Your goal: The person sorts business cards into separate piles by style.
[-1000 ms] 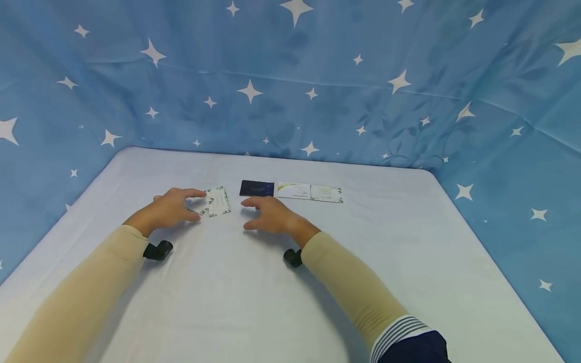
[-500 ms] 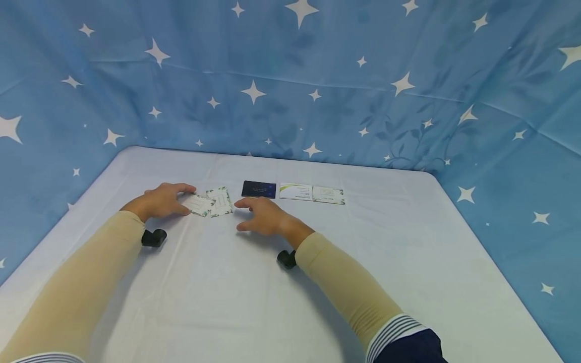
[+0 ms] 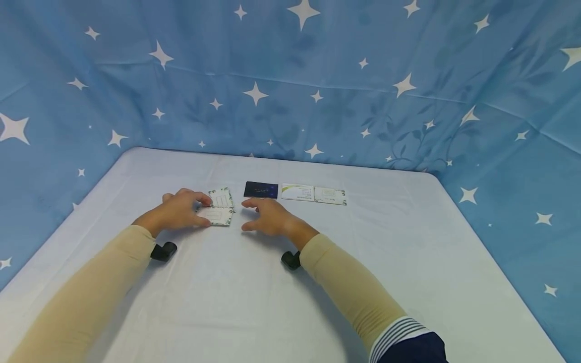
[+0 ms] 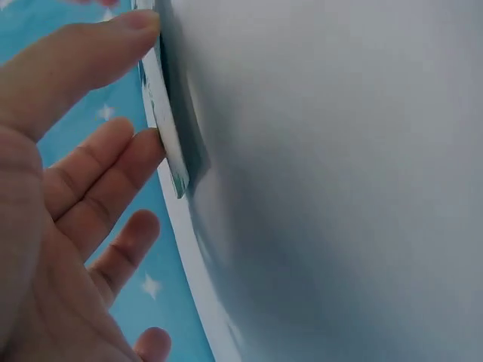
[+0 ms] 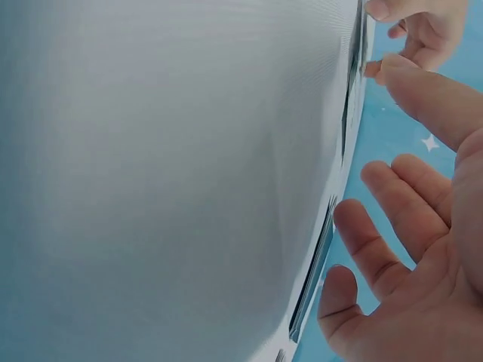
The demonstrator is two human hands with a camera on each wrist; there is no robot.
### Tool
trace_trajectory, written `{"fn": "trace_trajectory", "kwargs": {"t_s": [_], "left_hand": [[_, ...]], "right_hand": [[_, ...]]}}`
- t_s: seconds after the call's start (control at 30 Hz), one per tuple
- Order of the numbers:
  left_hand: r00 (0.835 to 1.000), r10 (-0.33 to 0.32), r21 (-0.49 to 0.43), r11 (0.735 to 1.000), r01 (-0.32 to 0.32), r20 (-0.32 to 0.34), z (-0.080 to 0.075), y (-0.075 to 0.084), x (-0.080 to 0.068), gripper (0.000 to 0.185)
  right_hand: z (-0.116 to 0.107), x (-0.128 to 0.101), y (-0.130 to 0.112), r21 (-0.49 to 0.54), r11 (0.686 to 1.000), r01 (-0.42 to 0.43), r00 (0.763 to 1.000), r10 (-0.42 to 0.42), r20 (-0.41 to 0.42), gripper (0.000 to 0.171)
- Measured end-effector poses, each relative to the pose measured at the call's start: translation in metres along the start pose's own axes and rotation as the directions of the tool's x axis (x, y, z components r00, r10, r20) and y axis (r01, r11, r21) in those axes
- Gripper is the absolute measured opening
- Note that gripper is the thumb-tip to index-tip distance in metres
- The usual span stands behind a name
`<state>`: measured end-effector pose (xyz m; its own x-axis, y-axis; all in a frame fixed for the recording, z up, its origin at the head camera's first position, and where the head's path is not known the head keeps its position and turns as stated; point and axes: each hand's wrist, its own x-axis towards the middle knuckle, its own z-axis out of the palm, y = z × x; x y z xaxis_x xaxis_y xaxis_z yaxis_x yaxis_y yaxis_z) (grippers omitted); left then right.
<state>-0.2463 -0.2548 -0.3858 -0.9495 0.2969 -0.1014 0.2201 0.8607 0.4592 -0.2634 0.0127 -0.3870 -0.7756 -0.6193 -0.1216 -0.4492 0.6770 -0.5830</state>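
Note:
A white card with a green leaf border point(image 3: 218, 216) lies at the left, its edges held between the thumb and finger of my left hand point(image 3: 179, 210). Just behind it, a second leaf-bordered card point(image 3: 221, 197) stands on end, partly overlapped. In the left wrist view, the thumb and a fingertip meet the edges of a card point(image 4: 167, 121). My right hand point(image 3: 270, 217) hovers to the right of these cards, thumb and fingers apart, holding nothing. A dark blue card point(image 3: 260, 190) lies just behind it.
Right of the dark card, a white card with a yellow-green curve point(image 3: 297, 192) and another leaf-bordered card point(image 3: 330, 195) lie in a row. All rest on a white-covered table point(image 3: 408, 262), with a blue star-patterned curtain point(image 3: 281, 65) behind.
My left hand first moved left, then came back right with its card, turning it and bringing it partly over the other leaf-bordered card. The right hand shifted slightly left, then back.

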Motion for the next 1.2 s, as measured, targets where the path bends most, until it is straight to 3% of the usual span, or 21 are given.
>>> {"fn": "trace_trajectory", "kwargs": {"t_s": [0.27, 0.43, 0.6, 0.83, 1.2], "left_hand": [[0.996, 0.084, -0.01, 0.996, -0.084, 0.004, 0.014, 0.036, 0.01, 0.052], [0.994, 0.109, -0.03, 0.994, -0.11, -0.013, 0.019, 0.048, 0.017, 0.052], [0.994, 0.109, -0.051, 0.993, -0.109, 0.002, 0.023, 0.054, 0.023, 0.058], [0.989, 0.145, -0.097, 0.985, -0.144, 0.008, 0.029, 0.066, 0.035, 0.055], [0.976, 0.216, -0.114, 0.971, -0.211, 0.036, 0.049, 0.111, 0.063, 0.053]], "right_hand": [[0.0, -0.001, 0.005, -0.041, 0.999, 0.009, 1.0, -0.009, -0.006, 0.066], [-0.005, -0.006, 0.01, -0.072, 0.997, -0.003, 0.999, 0.001, -0.034, 0.06], [-0.015, -0.016, 0.023, -0.011, 1.0, -0.021, 0.997, 0.02, -0.076, 0.055], [-0.032, -0.035, 0.042, 0.023, 0.997, -0.075, 0.991, 0.077, -0.113, 0.054], [-0.058, -0.077, 0.084, -0.02, 0.989, -0.148, 0.974, 0.142, -0.177, 0.056]]}}
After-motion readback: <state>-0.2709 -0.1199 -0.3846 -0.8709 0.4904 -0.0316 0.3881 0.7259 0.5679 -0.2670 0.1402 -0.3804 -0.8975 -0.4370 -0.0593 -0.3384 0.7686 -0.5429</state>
